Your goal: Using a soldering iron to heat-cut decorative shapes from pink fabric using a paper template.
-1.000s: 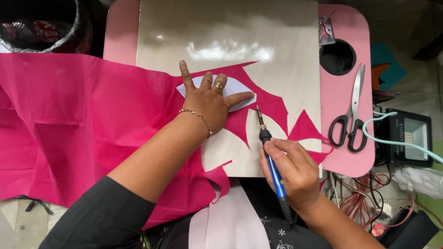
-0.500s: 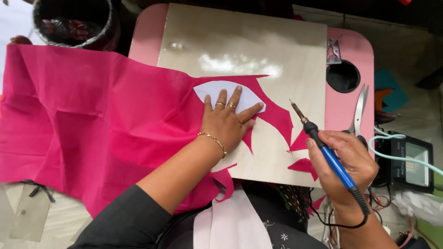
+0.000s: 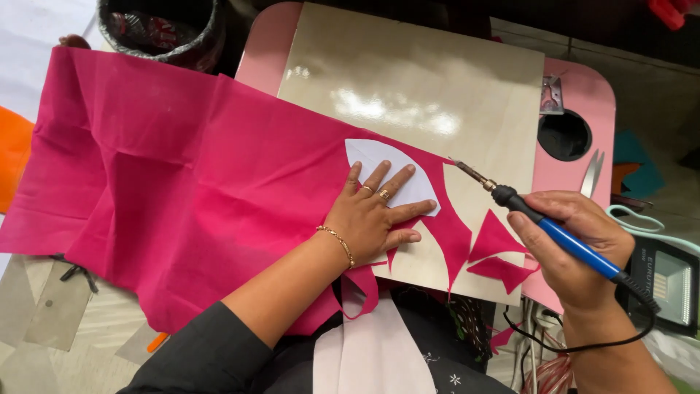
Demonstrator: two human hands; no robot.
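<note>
My left hand lies flat, fingers spread, on a white paper template that sits on a large pink cloth. The cloth covers the left part of a shiny beige board. My right hand grips a blue-handled soldering iron, its metal tip raised just right of the template and pointing at the cloth's cut edge. Loose pink cut-off pieces lie on the board below the tip. A black cord runs from the iron under my right wrist.
A pink table with a round cup hole carries the board. Scissors lie at its right edge, beside a black lamp. A black bin stands at the top left. Wires lie at the lower right.
The pink cloth and template have shifted right across the board with my left hand. My right hand has lifted the soldering iron from near the board's front edge up to beside the template.
</note>
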